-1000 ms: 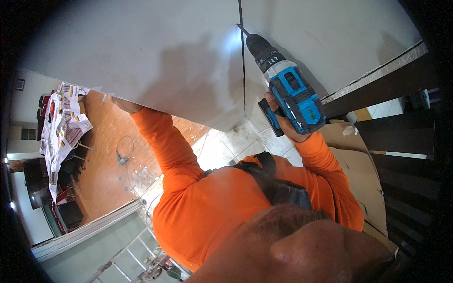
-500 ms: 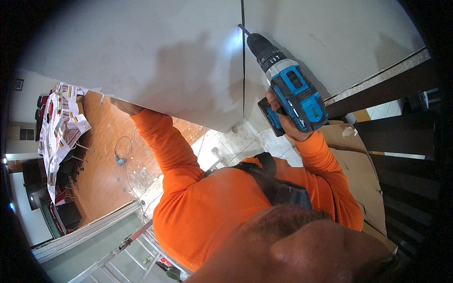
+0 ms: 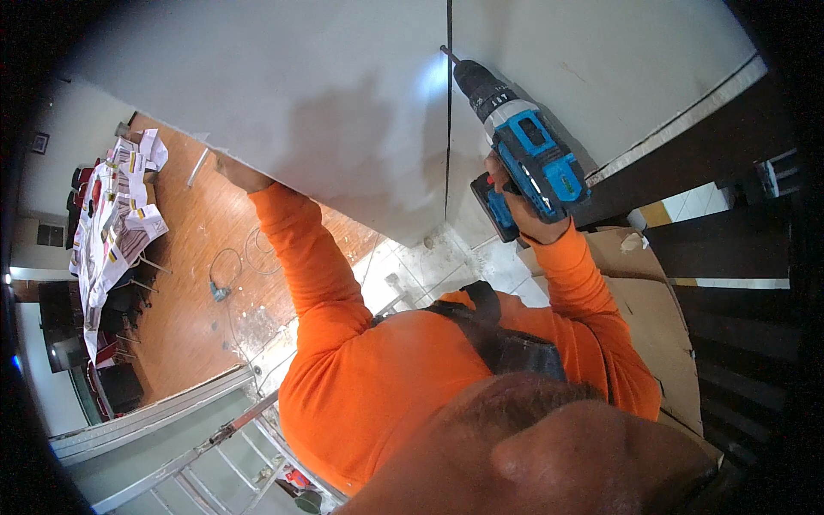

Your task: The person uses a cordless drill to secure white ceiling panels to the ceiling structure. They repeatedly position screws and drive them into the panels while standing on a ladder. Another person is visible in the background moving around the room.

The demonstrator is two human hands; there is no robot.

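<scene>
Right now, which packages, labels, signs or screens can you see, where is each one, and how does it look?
Printed paper sheets: far left, over a table; white with small coloured patches.
Flattened cardboard: lower right, below the arm; plain brown.
Small frame: left wall; dark rectangle.

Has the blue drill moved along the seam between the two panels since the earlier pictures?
No. The blue drill in the right hand keeps its tip at the same spot beside the dark seam between the grey panels.
</scene>
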